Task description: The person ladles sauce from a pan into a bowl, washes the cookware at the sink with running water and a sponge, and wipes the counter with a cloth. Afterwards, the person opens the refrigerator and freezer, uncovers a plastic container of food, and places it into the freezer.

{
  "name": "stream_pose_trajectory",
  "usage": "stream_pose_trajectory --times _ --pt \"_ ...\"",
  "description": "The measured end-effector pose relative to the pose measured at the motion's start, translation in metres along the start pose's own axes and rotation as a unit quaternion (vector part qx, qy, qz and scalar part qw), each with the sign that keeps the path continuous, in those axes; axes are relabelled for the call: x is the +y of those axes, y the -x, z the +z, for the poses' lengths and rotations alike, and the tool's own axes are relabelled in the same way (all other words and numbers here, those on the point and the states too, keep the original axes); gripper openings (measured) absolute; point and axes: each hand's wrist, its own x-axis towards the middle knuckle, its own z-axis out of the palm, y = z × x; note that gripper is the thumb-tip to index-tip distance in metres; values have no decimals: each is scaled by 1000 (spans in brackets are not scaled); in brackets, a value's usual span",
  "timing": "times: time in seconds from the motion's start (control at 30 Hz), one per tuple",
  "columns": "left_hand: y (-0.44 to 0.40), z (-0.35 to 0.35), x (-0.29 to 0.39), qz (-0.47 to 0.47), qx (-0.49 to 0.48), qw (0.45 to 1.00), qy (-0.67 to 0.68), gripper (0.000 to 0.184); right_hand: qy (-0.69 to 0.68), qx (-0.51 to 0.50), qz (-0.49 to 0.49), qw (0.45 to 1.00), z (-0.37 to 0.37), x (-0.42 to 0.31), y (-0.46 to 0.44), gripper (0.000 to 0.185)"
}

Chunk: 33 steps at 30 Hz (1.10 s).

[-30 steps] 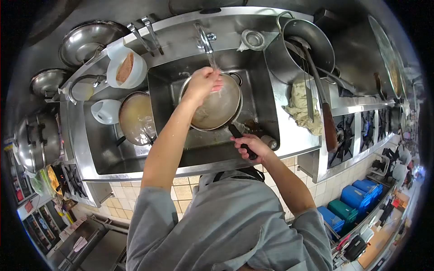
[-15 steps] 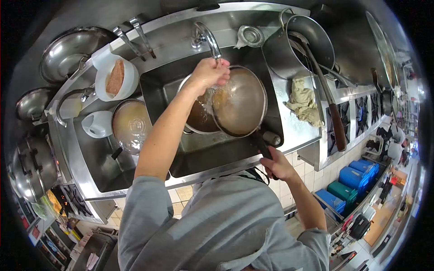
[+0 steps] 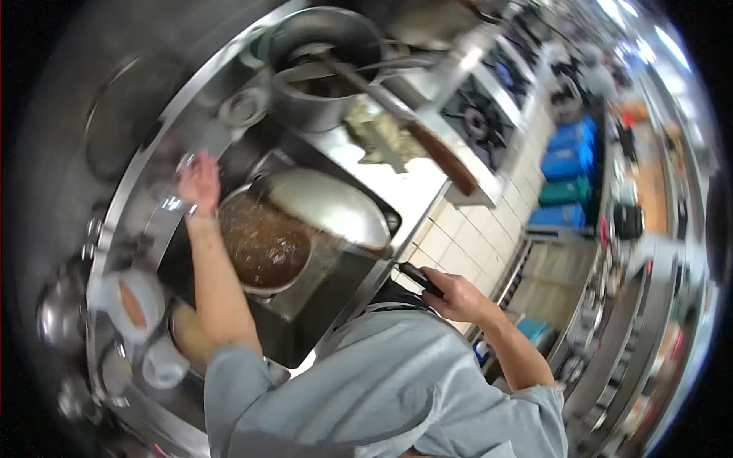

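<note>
My right hand (image 3: 456, 298) is wrapped round the black handle of a frying pan (image 3: 328, 206). The pan is tipped on its side above the sink (image 3: 294, 320), its pale metal face showing and brown liquid along its lower edge. Beneath and to its left stands a pot filled with brown water (image 3: 263, 244), which the pan partly overlaps. My left hand (image 3: 200, 183) is beside the chrome faucet (image 3: 174, 204) at the back of the sink. Its fingers look stretched out, though smeared by motion, with nothing seen in them; whether it touches the faucet is unclear.
A tall pot (image 3: 324, 99) holding long-handled tools stands behind the sink, with a crumpled cloth (image 3: 378, 141) beside it. White jugs (image 3: 164, 366) are at the left. Stove burners (image 3: 477, 114) lie to the right, and blue bins (image 3: 569, 160) stand across the tiled floor.
The view has swung to the right. My left hand has left the stream under the spout. The pan has been tilted, uncovering more of the brown water; my right hand still grips its handle.
</note>
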Motion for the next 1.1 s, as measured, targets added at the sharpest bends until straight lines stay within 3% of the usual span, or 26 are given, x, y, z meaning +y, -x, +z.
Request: stream_pose_trajectory --times 0.03,0.1,0.13,0.23,0.33,0.5,0.57,0.6,0.7,0.77,0.8,0.83,0.9,1.1 --pt "24 123 -48 145 223 963 -31 42 12 12 -5 1000 3 8 7 47" --pt "22 118 -55 150 194 967 -64 50 3 37 11 999 -2 5 22 45" --pt "28 151 -71 186 258 944 -83 53 1 39 11 999 -4 3 28 42" --pt "32 164 -66 141 318 931 -106 58 -5 59 17 998 -4 9 48 44" --pt "27 129 -50 146 238 955 -104 62 -59 48 88 993 -8 10 71 45" --pt "16 102 -37 112 186 969 -119 61 -108 119 113 981 -1 20 110 44" --pt "23 140 -47 126 317 919 -196 77 -183 139 172 958 1 25 123 45" --pt "14 120 -33 99 321 920 -201 96 -208 164 163 950 9 37 130 43" --pt "26 128 -41 87 308 914 -248 106 -292 225 160 916 22 65 139 43" --pt "45 149 -53 79 310 906 -277 108 -278 258 109 919 20 81 135 42" --pt "56 156 -59 68 316 896 -304 111 -370 238 158 884 11 82 129 41" --pt "67 157 -63 70 314 897 -305 111 -458 214 205 838 3 83 124 39" --pt "96 153 -67 98 318 882 -334 101 -480 236 181 825 -3 103 108 36" --pt "196 151 -105 102 374 843 -372 82 -644 263 72 715 -61 179 54 39"
